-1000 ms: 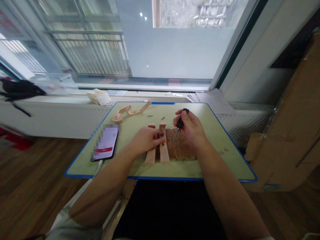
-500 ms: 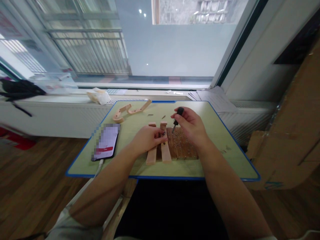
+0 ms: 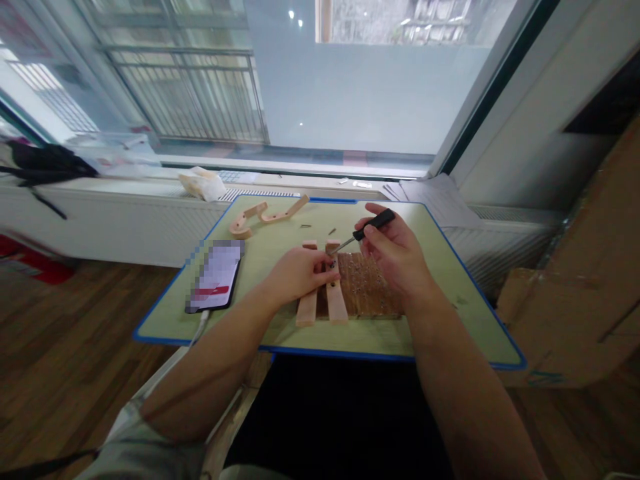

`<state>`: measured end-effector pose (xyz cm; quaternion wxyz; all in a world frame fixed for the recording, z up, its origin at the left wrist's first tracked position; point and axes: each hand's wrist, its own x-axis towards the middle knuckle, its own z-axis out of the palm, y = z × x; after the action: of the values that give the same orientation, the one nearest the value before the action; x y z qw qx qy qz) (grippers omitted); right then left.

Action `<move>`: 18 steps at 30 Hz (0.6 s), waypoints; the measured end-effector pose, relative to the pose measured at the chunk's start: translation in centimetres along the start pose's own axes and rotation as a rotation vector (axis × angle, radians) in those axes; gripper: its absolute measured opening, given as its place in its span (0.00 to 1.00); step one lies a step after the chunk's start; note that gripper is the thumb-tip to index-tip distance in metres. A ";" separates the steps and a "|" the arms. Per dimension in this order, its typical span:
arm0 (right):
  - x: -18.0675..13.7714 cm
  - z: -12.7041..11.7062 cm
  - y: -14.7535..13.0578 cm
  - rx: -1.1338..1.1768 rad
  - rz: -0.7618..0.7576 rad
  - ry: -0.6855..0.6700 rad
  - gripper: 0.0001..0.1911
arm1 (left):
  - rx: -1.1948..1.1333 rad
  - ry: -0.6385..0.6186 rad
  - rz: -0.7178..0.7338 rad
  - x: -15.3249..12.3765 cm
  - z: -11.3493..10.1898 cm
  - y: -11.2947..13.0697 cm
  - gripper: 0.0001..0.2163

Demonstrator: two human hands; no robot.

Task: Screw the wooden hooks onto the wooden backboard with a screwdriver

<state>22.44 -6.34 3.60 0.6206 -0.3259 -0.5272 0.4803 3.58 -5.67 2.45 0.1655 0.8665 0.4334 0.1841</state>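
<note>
My right hand [image 3: 395, 250] grips the black handle of a screwdriver [image 3: 374, 224], which is tilted with its metal shaft pointing down to the left. The tip is close to the fingertips of my left hand [image 3: 300, 273]. Those fingers are pinched together over a pale wooden strip [image 3: 337, 303] with dark holes; whatever is between them is too small to make out. Beside it, partly under my left hand, lies a second pale wooden strip [image 3: 307, 310]. Both strips rest over a brown wooden board [image 3: 367, 287] with a speckled top.
Curved pale wooden pieces [image 3: 267, 217] lie at the back left of the green table [image 3: 280, 337]. Two small screw-like bits [image 3: 305, 226] are near the back middle. A phone [image 3: 216, 275] with a white cable lies at the left. A cardboard box [image 3: 565, 320] stands at the right.
My right hand has tipped the screwdriver from nearly upright to a slant, bringing its tip left to my left fingertips. My left hand stays pinched at the strip. The view has shifted slightly.
</note>
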 end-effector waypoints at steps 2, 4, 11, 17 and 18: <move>0.2 -0.2 0.3 -0.055 -0.012 -0.002 0.20 | -0.001 -0.002 -0.003 0.0 0.0 0.0 0.15; 0.3 -0.3 0.6 -0.113 -0.033 0.006 0.19 | -0.002 0.001 0.002 0.0 0.0 -0.1 0.15; 0.5 -0.5 1.3 -0.166 -0.079 0.031 0.19 | -0.017 0.007 0.013 0.0 0.2 -0.3 0.15; 0.5 -0.5 1.6 -0.183 -0.057 -0.005 0.17 | -0.020 0.018 0.009 0.0 0.2 -0.3 0.15; 0.4 -0.5 1.6 -0.182 -0.053 -0.006 0.17 | -0.024 0.019 0.006 0.0 0.2 -0.3 0.16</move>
<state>22.50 -5.36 2.19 0.5992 -0.3654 -0.5790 0.4149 3.44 -5.58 2.16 0.1711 0.8641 0.4301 0.1978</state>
